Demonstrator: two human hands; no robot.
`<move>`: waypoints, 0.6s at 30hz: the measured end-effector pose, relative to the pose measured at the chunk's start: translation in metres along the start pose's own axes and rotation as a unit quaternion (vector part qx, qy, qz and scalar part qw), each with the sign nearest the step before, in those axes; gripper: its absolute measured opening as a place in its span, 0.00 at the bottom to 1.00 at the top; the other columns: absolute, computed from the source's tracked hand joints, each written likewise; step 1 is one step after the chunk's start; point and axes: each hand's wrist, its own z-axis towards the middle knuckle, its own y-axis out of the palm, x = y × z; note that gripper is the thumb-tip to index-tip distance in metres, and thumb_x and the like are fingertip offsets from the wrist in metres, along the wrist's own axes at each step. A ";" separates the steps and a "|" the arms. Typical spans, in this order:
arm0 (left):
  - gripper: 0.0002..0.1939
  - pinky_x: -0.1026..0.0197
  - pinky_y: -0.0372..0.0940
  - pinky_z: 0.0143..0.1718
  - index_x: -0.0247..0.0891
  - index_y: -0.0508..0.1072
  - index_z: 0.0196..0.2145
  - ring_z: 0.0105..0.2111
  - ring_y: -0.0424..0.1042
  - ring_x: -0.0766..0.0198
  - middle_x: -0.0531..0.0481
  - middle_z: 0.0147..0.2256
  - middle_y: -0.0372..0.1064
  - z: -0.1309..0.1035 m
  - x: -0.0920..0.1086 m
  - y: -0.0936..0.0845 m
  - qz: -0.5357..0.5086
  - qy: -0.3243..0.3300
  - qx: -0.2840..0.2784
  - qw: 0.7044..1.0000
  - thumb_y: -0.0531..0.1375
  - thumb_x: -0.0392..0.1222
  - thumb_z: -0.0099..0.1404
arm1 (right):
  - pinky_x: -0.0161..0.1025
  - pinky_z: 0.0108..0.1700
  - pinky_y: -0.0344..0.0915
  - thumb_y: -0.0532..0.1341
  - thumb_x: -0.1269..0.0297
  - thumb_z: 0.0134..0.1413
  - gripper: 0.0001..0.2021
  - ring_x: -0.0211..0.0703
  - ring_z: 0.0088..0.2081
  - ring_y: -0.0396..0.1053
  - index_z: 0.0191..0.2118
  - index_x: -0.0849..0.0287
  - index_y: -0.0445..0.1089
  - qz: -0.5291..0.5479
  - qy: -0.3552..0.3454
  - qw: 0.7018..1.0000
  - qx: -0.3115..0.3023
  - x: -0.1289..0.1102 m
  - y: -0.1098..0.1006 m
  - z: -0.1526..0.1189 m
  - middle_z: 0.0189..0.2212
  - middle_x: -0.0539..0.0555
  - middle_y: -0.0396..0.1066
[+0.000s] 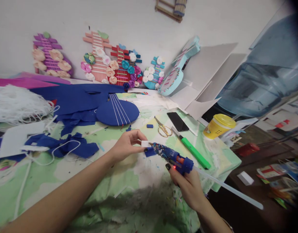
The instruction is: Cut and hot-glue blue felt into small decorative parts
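Note:
Between the thumb and fingers of my left hand point(128, 145) is a small white piece point(145, 144). My right hand point(186, 184) grips a blue glue gun point(173, 156), whose tip meets the white piece or lies right beside it. A long clear glue stick point(231, 187) sticks out of the gun's back, and a red light glows near my fingers. Just below the tip lies a blue scrap point(151, 152). Farther back rests a blue rounded body with white strings point(118, 111). A small blue block point(150, 126) lies behind my left hand.
Gold scissors point(163, 127), a black phone point(178, 121) and a green cutter point(195, 152) lie behind the glue gun. A yellow tub point(219, 126) stands at the right edge. White string point(20, 103) and blue scraps point(78, 145) cover the left. Decorated instrument shapes point(121, 66) lean against the wall.

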 end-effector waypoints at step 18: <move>0.11 0.60 0.64 0.38 0.34 0.69 0.27 0.33 0.70 0.65 0.50 0.31 0.69 0.000 -0.001 0.000 -0.002 0.001 -0.007 1.000 0.67 0.35 0.48 | 0.33 0.23 0.52 0.57 0.58 0.58 0.10 0.33 0.22 0.52 0.33 0.60 0.64 0.011 0.024 1.000 -0.016 0.005 0.004 -0.003 0.20 0.46 0.56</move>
